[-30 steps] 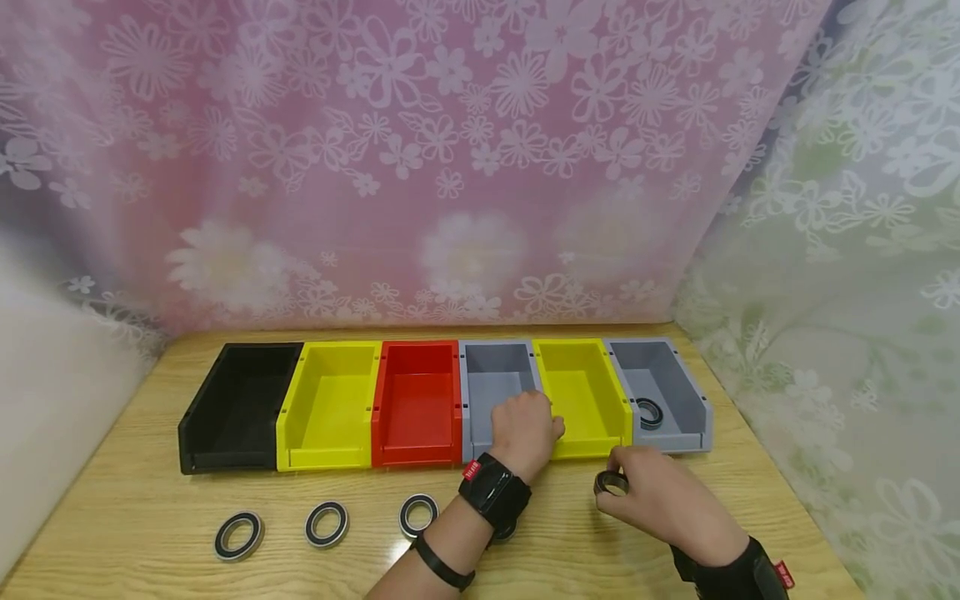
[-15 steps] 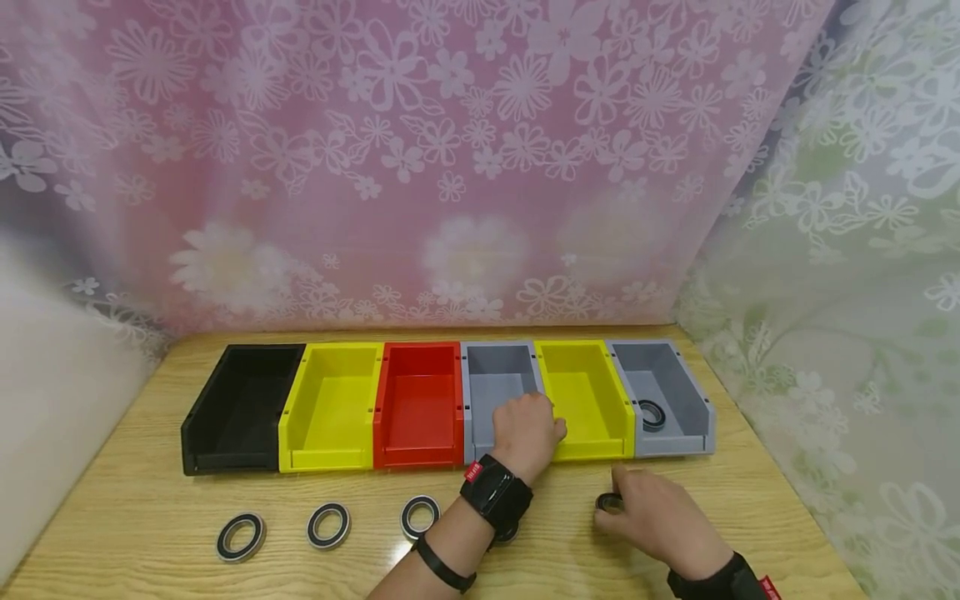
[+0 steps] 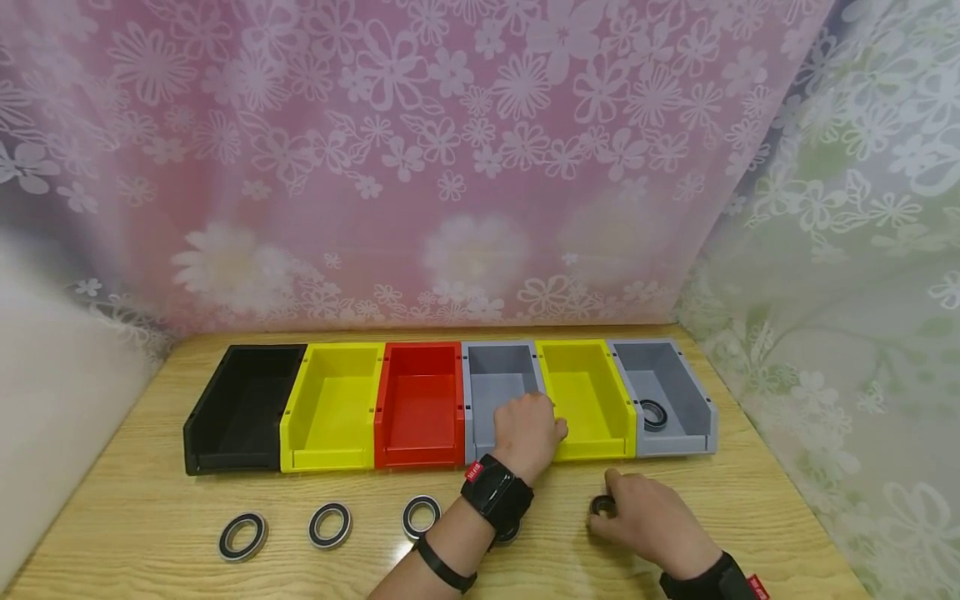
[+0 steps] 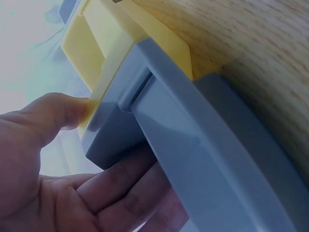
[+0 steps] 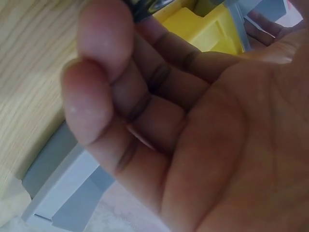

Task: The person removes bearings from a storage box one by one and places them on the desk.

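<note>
My left hand (image 3: 527, 433) grips the adjoining side walls of the middle grey bin (image 3: 501, 358) and the right yellow bin (image 3: 585, 450). In the left wrist view its thumb (image 4: 67, 110) lies on the yellow side, while the fingers (image 4: 130, 186) curl inside the grey wall. Low over the table before the right yellow bin, my right hand (image 3: 656, 521) pinches a dark ball bearing (image 3: 595, 503) between thumb and fingertips. Only a sliver of that bearing (image 5: 152, 6) shows in the right wrist view. Another bearing (image 3: 662, 423) leans against the left wall inside the right grey bin (image 3: 675, 446).
Farther left in the row stand a red bin (image 3: 420, 458), a yellow bin (image 3: 330, 460) and a black bin (image 3: 232, 462). On the wooden table (image 3: 150, 575) lie several bearings, including a left one (image 3: 226, 542) and one partly hidden (image 3: 512, 534) by my left wrist.
My right hand has moved down and slightly left with the bearing, away from the bins' front edge. My left hand keeps its hold on the bin walls.
</note>
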Motion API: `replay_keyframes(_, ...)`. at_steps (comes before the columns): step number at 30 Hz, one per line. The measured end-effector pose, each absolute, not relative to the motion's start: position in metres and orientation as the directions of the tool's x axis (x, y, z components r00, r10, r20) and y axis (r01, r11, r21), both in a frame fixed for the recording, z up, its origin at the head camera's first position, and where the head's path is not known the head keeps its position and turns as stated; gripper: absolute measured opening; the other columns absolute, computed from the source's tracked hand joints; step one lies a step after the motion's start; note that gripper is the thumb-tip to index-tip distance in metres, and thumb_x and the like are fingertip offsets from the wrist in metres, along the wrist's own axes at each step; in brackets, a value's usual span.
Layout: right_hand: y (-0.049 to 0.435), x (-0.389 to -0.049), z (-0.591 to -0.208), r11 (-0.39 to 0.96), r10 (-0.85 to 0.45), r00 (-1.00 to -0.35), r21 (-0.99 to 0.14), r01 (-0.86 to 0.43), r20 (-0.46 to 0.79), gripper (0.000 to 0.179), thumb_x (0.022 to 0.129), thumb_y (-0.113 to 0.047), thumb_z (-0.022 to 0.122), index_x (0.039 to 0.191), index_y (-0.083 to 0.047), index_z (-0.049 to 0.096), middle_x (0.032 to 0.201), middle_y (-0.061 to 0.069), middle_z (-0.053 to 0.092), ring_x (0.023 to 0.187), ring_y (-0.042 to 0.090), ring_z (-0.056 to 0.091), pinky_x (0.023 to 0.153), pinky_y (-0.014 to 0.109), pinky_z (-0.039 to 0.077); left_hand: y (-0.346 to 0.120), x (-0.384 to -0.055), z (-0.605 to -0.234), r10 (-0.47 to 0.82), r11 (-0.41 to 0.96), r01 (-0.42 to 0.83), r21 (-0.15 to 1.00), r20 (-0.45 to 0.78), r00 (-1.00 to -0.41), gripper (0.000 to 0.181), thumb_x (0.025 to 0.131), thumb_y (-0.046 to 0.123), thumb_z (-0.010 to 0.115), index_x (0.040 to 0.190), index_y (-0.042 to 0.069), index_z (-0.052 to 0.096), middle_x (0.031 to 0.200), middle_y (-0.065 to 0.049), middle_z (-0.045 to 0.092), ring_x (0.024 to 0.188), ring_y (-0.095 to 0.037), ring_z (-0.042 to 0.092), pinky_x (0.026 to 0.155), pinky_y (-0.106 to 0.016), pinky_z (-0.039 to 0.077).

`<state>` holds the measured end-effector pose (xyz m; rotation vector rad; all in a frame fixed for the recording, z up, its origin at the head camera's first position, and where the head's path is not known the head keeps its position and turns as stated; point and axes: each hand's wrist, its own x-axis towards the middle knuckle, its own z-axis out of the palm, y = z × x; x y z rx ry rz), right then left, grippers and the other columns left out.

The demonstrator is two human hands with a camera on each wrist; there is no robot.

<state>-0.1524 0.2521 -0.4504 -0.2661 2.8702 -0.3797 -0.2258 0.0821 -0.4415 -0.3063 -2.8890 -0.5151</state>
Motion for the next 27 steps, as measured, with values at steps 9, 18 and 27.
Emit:
replay_keyframes(9, 0.246, -0.152, -0.455, 0.946, -0.229, -0.954, -0.274, -0.172, -0.192, 0.033, 0.074, -0.028, 0.082, 0.078, -0.013, 0.052, 0.064, 0.0, 0.048, 0.059, 0.016, 0.043, 0.058, 0.035, 0.034, 0.082, -0.225, -0.442, 0.174, 0.919, 0.235, 0.318, 0.207, -0.963, 0.053, 0.092, 0.032, 0.074, 0.053, 0.016, 0.041, 0.054, 0.004, 0.028, 0.043, -0.012, 0.037, 0.04, -0.026, 0.027)
replay_keyframes(18, 0.243, -0.151, -0.457, 0.941, -0.24, -0.956, -0.282, -0.187, -0.167, 0.04, 0.073, -0.029, 0.087, 0.078, -0.014, 0.05, 0.063, -0.001, 0.046, 0.057, 0.015, 0.042, 0.056, 0.032, 0.03, 0.083, -0.227, -0.443, 0.172, 0.928, 0.214, 0.306, 0.16, -0.972, 0.05, 0.094, 0.038, 0.073, 0.057, 0.015, 0.048, 0.054, 0.003, 0.035, 0.045, -0.013, 0.042, 0.042, -0.028, 0.031)
replay_keyframes(27, 0.24, -0.151, -0.459, 0.948, -0.234, -0.954, -0.261, -0.181, -0.188, 0.045, 0.072, -0.03, 0.09, 0.081, -0.013, 0.05, 0.063, 0.0, 0.046, 0.056, 0.015, 0.041, 0.055, 0.031, 0.028, 0.083, -0.227, -0.443, 0.168, 0.929, 0.215, 0.3, 0.174, -0.97, 0.049, 0.093, 0.036, 0.073, 0.057, 0.015, 0.047, 0.055, 0.003, 0.034, 0.045, -0.014, 0.041, 0.042, -0.028, 0.03)
